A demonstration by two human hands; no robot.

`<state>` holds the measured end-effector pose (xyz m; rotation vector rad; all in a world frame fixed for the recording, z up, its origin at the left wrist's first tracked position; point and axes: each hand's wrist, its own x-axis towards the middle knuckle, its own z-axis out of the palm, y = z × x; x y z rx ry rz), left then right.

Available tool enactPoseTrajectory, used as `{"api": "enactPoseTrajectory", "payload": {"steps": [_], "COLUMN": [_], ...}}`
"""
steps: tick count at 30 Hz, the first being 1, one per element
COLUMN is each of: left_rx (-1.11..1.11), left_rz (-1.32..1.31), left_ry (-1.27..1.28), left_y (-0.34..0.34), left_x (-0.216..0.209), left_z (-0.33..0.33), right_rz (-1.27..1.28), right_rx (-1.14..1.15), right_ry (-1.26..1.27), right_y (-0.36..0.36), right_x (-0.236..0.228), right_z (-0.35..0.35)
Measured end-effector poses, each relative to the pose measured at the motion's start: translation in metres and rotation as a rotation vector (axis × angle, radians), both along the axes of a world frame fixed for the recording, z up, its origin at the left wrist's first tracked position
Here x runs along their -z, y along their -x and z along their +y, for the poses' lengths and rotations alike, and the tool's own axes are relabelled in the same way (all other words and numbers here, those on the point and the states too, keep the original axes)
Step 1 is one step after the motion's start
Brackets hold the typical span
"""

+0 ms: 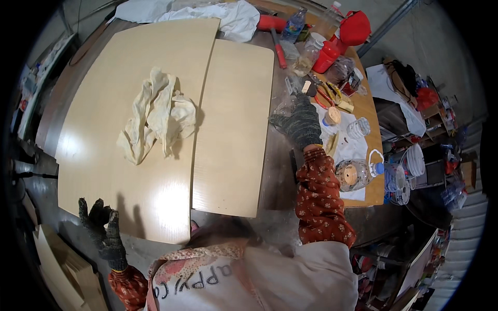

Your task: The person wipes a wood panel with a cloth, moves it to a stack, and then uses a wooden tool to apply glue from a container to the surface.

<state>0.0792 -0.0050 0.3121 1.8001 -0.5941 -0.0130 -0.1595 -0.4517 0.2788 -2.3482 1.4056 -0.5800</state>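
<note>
My left hand (pixel 105 231), in a dark knit glove, hovers by the near left edge of a large pale wood-grain panel (pixel 109 67). Its fingers are spread and hold nothing. A crumpled cream cloth (pixel 155 114) lies on that panel. A narrower pale panel (pixel 233 124) lies alongside to the right. My right hand (pixel 299 123), gloved too, reaches over the cluttered right side of the table. Its thumb points left, and its fingertips are at a small dark object with a pale piece (pixel 306 87). Whether they grip it is hidden. Clear plastic (pixel 284 106) lies beside the thumb.
Beyond my right hand are red-handled pliers (pixel 324 97), a round cork-coloured piece (pixel 332 116), a clear jar (pixel 358 128) and a large bottle (pixel 358 173). Farther back stand a red cup (pixel 326 57), a red-handled hammer (pixel 278 49) and a water bottle (pixel 294 25).
</note>
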Motion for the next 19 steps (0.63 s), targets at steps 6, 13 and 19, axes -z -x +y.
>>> {"api": "enactPoseTrajectory", "payload": {"steps": [6, 13, 19], "left_rx": [0.010, -0.064, -0.025], "left_rz": [0.077, 0.274, 0.053], "left_ry": [0.064, 0.221, 0.100], "left_y": [-0.004, -0.015, -0.001], "left_x": [0.006, 0.029, 0.022], "left_z": [0.014, 0.037, 0.030], "right_rz": [0.003, 0.047, 0.154], "right_rx": [0.122, 0.395, 0.425], "right_ry": [0.499, 0.165, 0.043], "right_y": [0.047, 0.092, 0.091], "right_x": [-0.045, -0.077, -0.065], "right_z": [-0.037, -0.066, -0.074]}}
